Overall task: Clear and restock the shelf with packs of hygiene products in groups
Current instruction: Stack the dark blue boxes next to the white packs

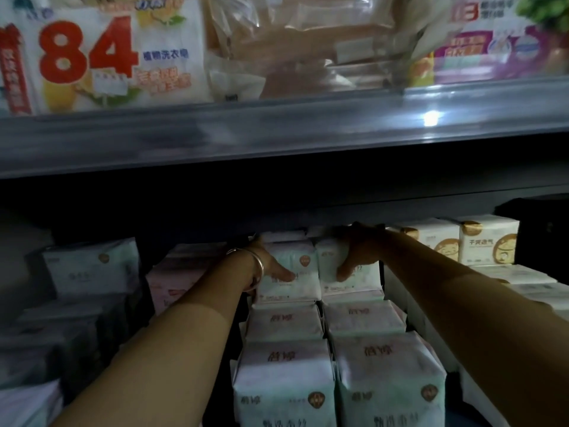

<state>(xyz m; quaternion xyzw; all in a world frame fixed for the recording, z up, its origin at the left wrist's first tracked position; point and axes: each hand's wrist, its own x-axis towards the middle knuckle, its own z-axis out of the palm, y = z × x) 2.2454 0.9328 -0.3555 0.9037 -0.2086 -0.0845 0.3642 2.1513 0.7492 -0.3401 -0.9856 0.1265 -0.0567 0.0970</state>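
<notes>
Both my arms reach deep into a dim lower shelf. My left hand (271, 263), with a bangle on the wrist, grips a pale mint pack (295, 282) with the thumb on its front. Beside it my right hand (360, 251) grips a second mint pack (354, 278) from its right side and top, thumb on the front. The two packs stand side by side at the back of two rows of the same mint packs (332, 380) that run toward me. My fingers behind the packs are hidden.
White and tan packs (486, 241) stand to the right. Pale pink packs (172, 288) and a mint pack (89, 266) sit to the left in shadow. The shelf edge (277, 134) above carries laundry soap packs (101, 57). Headroom under that shelf is low.
</notes>
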